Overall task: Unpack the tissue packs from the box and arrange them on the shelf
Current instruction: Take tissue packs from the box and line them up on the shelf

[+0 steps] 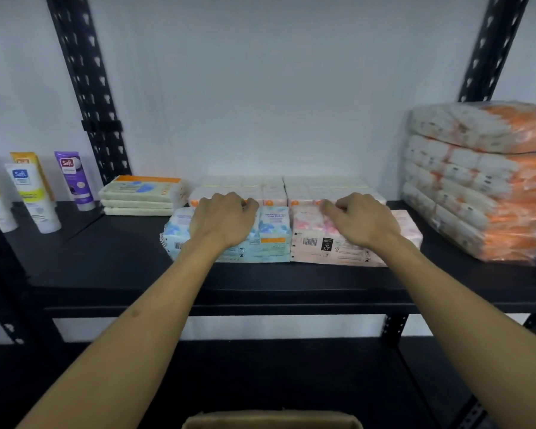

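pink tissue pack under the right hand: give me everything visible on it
The pink tissue pack is a flat, soft multipack in glossy plastic wrap with a pale pink and white print. A barcode and small symbols show on its near face. It lies flat on the black shelf, near the front edge, side by side against the blue tissue pack, with a row of orange-trimmed packs right behind it. The right hand rests on top, fingers curled at its far edge.

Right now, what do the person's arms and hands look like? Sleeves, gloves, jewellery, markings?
Both forearms are bare up to the frame edge, with no sleeves in view. The left hand and right hand wear no gloves, and no rings, watch or wristband show. The left forearm has one small dark mark partway along it. No cables or straps anywhere.
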`<act>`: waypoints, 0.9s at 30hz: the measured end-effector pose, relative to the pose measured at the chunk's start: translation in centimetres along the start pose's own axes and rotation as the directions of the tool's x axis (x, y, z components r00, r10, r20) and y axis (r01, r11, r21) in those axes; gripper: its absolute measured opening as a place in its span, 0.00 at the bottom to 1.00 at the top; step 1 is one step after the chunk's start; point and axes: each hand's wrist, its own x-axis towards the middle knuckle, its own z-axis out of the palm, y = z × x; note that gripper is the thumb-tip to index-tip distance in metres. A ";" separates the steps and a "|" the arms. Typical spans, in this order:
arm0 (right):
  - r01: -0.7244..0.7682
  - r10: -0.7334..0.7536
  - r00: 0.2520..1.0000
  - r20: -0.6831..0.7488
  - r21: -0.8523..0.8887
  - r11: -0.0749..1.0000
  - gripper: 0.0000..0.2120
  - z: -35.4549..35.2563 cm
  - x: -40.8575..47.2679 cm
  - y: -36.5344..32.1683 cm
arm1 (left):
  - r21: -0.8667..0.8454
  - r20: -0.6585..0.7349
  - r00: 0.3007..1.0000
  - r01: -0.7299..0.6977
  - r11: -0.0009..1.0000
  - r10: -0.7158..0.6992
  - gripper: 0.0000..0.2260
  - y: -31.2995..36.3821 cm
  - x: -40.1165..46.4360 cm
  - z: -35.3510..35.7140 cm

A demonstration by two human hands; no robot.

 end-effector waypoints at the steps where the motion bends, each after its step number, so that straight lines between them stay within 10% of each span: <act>1: 0.015 -0.015 0.999 -0.031 -0.012 1.000 0.30 0.0 -0.1 -0.1 | 0.018 -0.059 0.998 -0.023 1.000 0.024 0.25 0.0 -0.4 0.1; 11: 0.111 -0.171 0.924 -0.343 -0.187 0.976 0.23 1.7 -2.7 -0.2 | 0.021 -0.385 0.915 -0.122 0.992 0.121 0.15 -1.6 -3.7 3.0; 21: 0.201 -0.218 0.920 -0.325 -0.086 0.976 0.21 3.6 -8.3 0.6 | -0.106 -0.292 0.941 -0.211 0.972 0.173 0.17 -2.5 -9.0 2.1; 27: 0.138 -0.142 0.980 -0.139 -0.035 0.990 0.22 -0.2 -7.2 -0.7 | -0.036 0.003 0.986 -0.164 0.986 0.164 0.15 -1.2 -5.9 -3.1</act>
